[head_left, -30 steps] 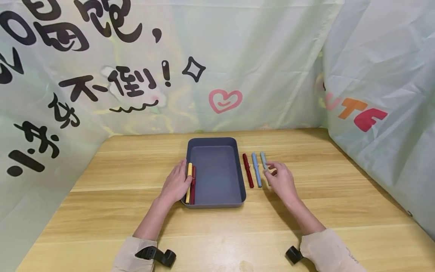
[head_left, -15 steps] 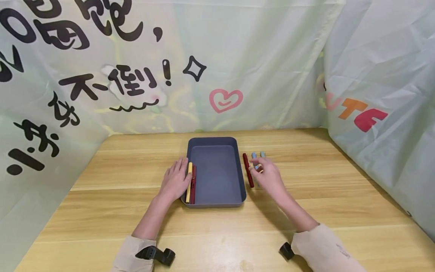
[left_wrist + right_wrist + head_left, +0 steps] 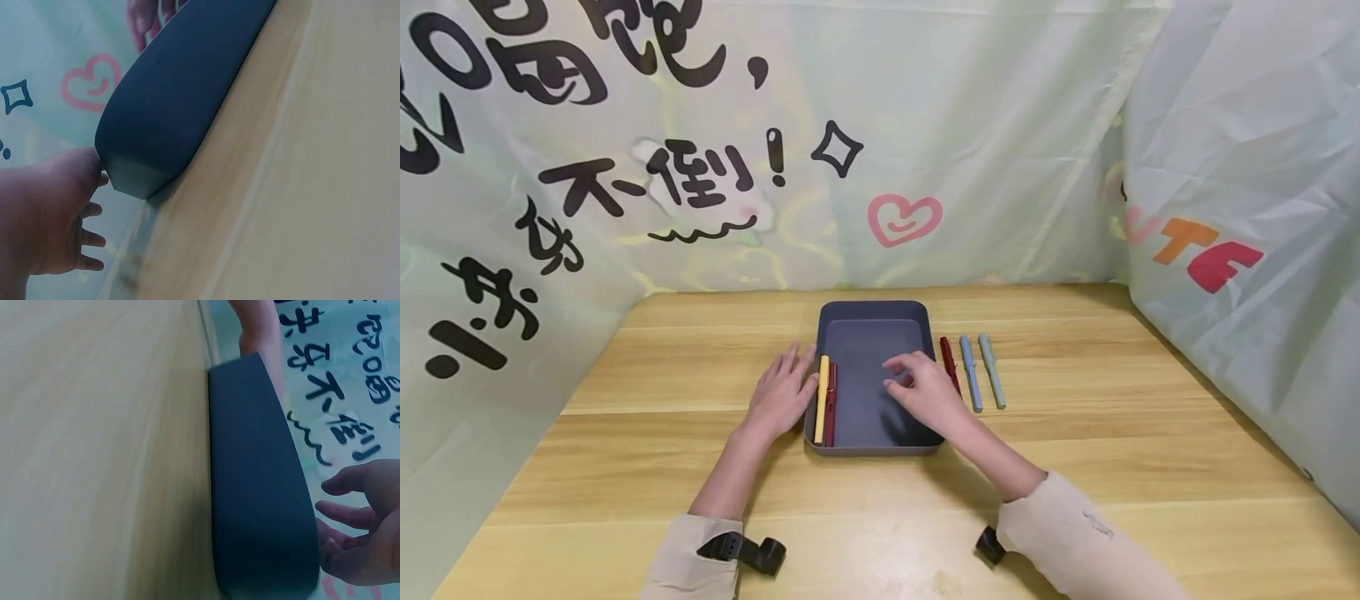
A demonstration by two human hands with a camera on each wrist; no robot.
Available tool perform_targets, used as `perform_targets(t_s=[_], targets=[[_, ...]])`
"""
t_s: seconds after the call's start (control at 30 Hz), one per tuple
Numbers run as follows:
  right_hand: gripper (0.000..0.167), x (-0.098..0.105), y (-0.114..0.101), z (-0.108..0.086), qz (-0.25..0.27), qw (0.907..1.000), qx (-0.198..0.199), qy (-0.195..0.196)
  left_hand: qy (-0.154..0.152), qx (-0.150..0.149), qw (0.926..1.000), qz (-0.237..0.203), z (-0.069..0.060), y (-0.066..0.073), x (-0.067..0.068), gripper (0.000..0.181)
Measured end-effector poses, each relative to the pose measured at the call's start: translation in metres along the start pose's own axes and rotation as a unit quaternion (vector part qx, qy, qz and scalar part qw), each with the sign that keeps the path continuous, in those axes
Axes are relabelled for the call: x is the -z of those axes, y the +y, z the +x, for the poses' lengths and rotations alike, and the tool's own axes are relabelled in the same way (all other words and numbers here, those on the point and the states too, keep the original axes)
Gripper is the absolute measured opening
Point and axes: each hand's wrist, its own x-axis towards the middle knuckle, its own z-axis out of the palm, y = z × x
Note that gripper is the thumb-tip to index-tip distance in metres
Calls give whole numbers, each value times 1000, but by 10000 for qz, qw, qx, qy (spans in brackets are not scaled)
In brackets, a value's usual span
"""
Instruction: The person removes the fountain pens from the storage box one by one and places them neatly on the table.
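Observation:
A dark grey-blue tray (image 3: 872, 452) holds a yellow pen (image 3: 822, 400) and a dark red pen (image 3: 831, 406) along its left side. My left hand (image 3: 780, 393) rests at the tray's left rim with its fingers spread, the thumb near the yellow pen. Over the tray's right half hovers my right hand (image 3: 925, 392), fingers bent loosely and parted, holding nothing. In the right wrist view that hand (image 3: 369, 519) is above the tray wall (image 3: 262, 487). The left wrist view has the left hand (image 3: 50, 212) beside the tray's outer wall (image 3: 169, 100).
To the right of the tray, on the wooden table (image 3: 880, 525), lie another dark red pen (image 3: 949, 360), a blue pen (image 3: 971, 375) and a pale green pen (image 3: 992, 372). Printed cloth (image 3: 1000, 125) stands behind the table and at both sides.
My right hand has moved left, from the pale green pen across the blue and red pens to above the tray. The pens lie where they were. My left hand stays at the left rim.

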Motion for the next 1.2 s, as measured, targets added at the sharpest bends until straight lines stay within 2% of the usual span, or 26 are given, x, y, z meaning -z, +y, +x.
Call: perform_targets(t_s=[0.33, 0.53, 0.97, 1.2], targets=[[22, -31, -20, 13, 70, 9962, 53, -870, -129, 98, 9999, -38, 3, 5, -4, 53], [18, -46, -24, 18, 144, 9926, -45, -1203, -131, 97, 9998, -126, 4, 5, -5, 52], [16, -61, -14, 18, 197, 9857, 242, -1658, -186, 159, 9996, -155, 2, 4, -3, 52], [10, -63, -12, 15, 103, 9890, 257, -1453, -202, 193, 9994, -199, 1, 4, -1, 52]])
